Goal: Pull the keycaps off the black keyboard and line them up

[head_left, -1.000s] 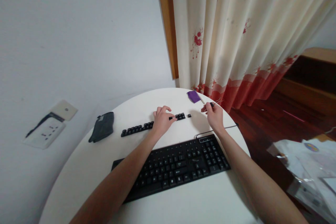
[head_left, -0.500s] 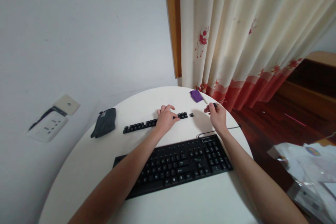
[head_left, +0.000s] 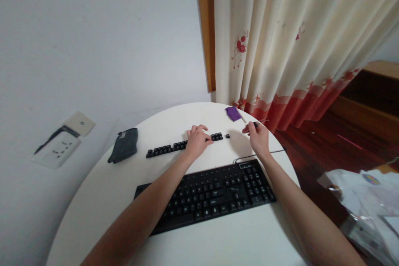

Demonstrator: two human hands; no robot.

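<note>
I saw the left hand [head_left: 196, 141] bent over a broken row of small black plastic keys [head_left: 178, 146] on a round white table [head_left: 218, 232]. Its thumb was near its fingers, but I couldn't tell if they gripped 1 key. The right hand [head_left: 259, 138] was curled closed around a small black thing [head_left: 256, 124]. A long black plastic keyboard [head_left: 215, 193] lay nearby.

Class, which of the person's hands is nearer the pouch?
Left: the left hand is right of the pouch, at the keycap row; the right hand is farther right.
</note>
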